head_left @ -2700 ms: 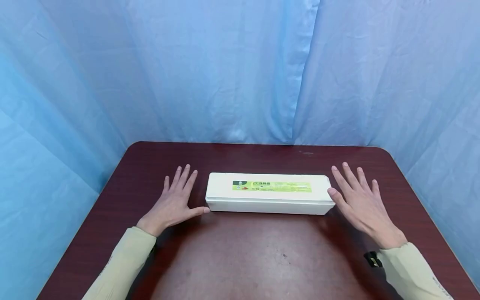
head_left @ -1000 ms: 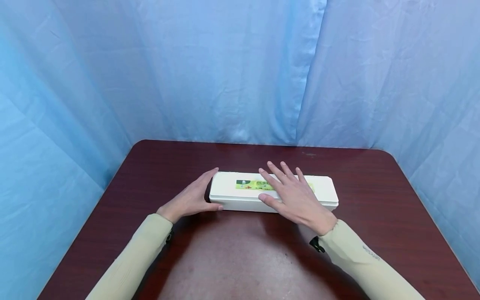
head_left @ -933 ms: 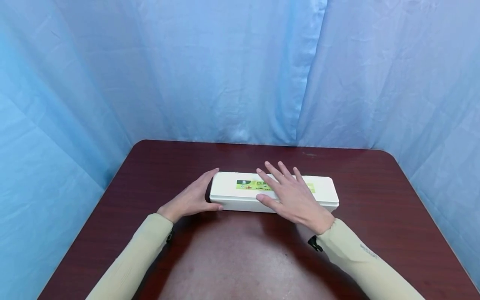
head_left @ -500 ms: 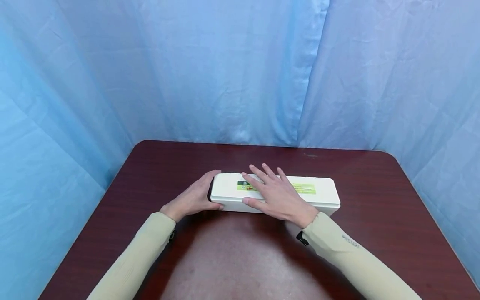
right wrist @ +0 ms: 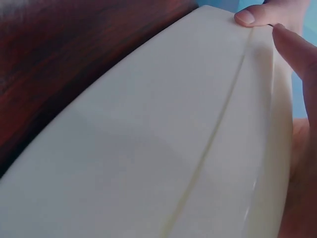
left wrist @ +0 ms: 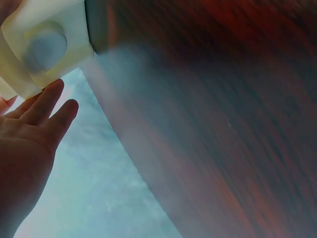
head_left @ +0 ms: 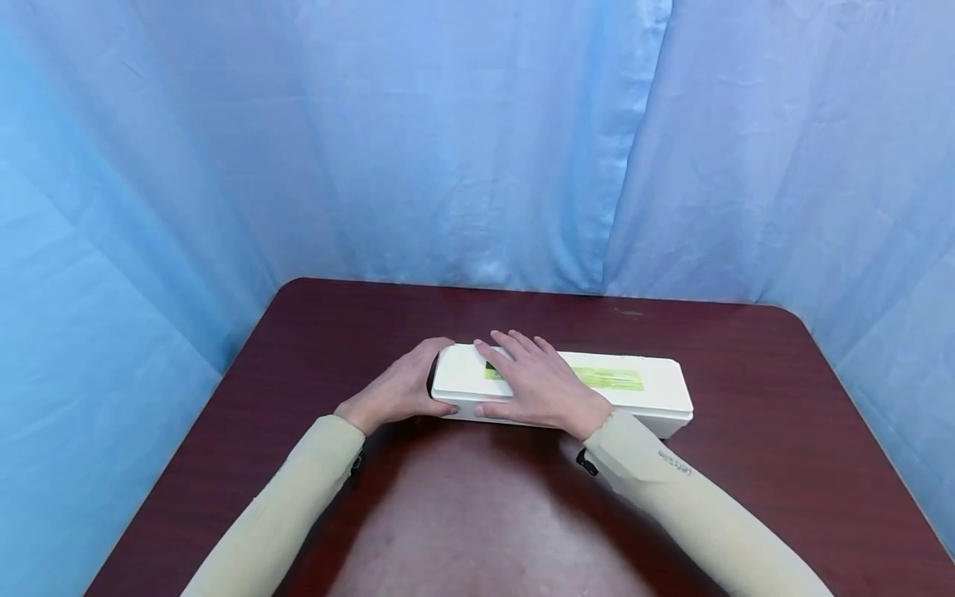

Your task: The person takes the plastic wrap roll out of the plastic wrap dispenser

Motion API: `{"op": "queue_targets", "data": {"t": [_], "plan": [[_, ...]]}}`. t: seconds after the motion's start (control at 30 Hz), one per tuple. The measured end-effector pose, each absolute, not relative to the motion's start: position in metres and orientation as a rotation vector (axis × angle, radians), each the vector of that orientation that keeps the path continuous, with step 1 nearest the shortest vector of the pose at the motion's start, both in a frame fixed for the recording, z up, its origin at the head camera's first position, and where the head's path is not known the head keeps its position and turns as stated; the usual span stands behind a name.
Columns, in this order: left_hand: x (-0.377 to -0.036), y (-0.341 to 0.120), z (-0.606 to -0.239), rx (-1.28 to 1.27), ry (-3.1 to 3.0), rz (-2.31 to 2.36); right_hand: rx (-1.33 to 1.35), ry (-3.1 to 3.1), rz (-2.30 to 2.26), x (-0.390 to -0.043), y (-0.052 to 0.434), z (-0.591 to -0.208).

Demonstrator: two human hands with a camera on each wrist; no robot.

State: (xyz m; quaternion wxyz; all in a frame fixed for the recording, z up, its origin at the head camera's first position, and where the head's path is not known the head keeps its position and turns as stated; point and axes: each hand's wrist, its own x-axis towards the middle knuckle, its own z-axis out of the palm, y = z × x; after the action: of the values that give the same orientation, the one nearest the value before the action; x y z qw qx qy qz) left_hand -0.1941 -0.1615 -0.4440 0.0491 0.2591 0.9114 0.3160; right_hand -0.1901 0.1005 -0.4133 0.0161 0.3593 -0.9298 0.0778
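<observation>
A long white cling film box with a yellow-green label lies on the table. In the head view my left hand grips its left end, thumb along the front and fingers behind. The left wrist view shows that end of the box, with a round hole and two fingers just below it. My right hand lies across the lid beside the left hand, fingers reaching over the back edge, thumb at the front. In the right wrist view the right thumb is at the lid's edge, above the front seam of the box.
The dark red-brown table extends around the box on all sides. Light blue curtains hang behind the table and along both sides. A black strap shows under the right sleeve.
My left hand has come in from the left and taken hold of the box's end. My right hand has moved left across the lid and lowered, its fingers drawing closer together.
</observation>
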Motion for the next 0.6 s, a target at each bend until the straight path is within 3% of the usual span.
{"op": "queue_targets", "data": {"t": [0.6], "plan": [[-0.199,-0.152,-0.448,0.794,2.742,0.992,1.144,-2.826,0.193,-0.203,0.103,-0.421]]}}
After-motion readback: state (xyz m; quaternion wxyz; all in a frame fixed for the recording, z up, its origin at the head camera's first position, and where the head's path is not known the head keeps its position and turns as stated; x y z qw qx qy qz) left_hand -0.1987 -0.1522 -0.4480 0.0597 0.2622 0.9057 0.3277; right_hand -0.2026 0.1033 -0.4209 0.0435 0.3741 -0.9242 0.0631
